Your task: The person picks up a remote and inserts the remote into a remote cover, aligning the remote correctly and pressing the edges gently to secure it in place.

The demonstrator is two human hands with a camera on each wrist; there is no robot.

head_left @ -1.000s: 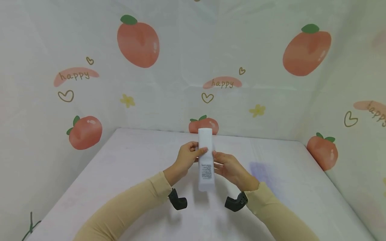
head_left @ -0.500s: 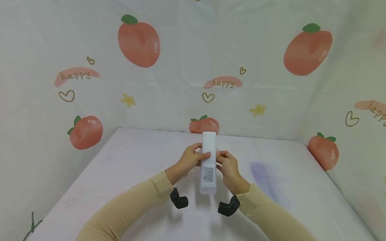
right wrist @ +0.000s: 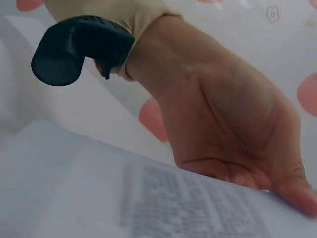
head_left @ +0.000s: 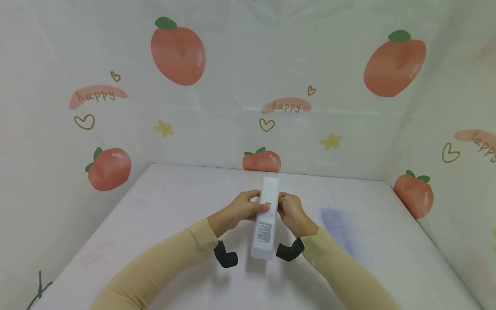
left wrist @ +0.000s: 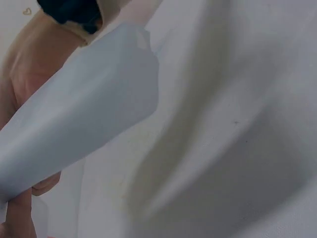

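Both hands held one white remote (head_left: 265, 215) above the table (head_left: 155, 206). Left hand (head_left: 238, 209) curled round its side, thumb lying across a small dark slot; right hand (head_left: 291, 212) pinched the opposite edge. Judging by that grip, the back cover was being worked, calling for a steady slide. Patterned cloth (head_left: 178, 56) hung beyond the fingertips; nothing blocked them.

Makeshift recording booth, peach-print cloth walls (head_left: 178, 56), cloth-covered table (head_left: 162, 206)
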